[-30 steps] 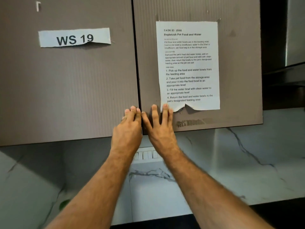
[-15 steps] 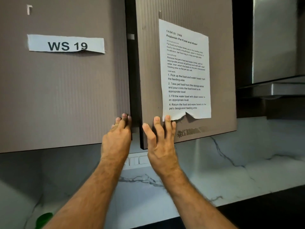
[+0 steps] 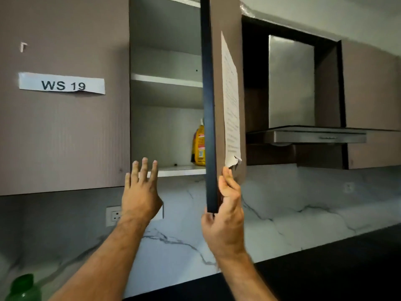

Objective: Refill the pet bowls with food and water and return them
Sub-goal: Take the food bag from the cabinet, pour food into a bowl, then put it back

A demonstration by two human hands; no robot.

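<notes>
A yellow pet food bag [image 3: 200,146] stands on the bottom shelf [image 3: 180,170] of the wall cupboard, its right part hidden behind the door's dark edge. The right cupboard door [image 3: 209,105] is swung wide, edge-on to me, with a task sheet [image 3: 231,101] taped on its front. My right hand [image 3: 225,211] grips the door's lower corner, thumb on the inner side and fingers on the front. My left hand [image 3: 141,192] is raised with straight fingers in front of the cupboard's bottom edge, holding nothing. No bowls are in view.
The left cupboard door [image 3: 65,94] with a "WS 19" label is closed. A steel range hood [image 3: 308,133] hangs at the right. A marble backsplash with a socket [image 3: 114,216] runs below, above a dark counter [image 3: 325,268]. A green bottle cap [image 3: 23,287] shows at the bottom left.
The right door has swung from closed to wide open, pulled by my right hand. The shelves and yellow bag came into view. My left hand left the left door's edge.
</notes>
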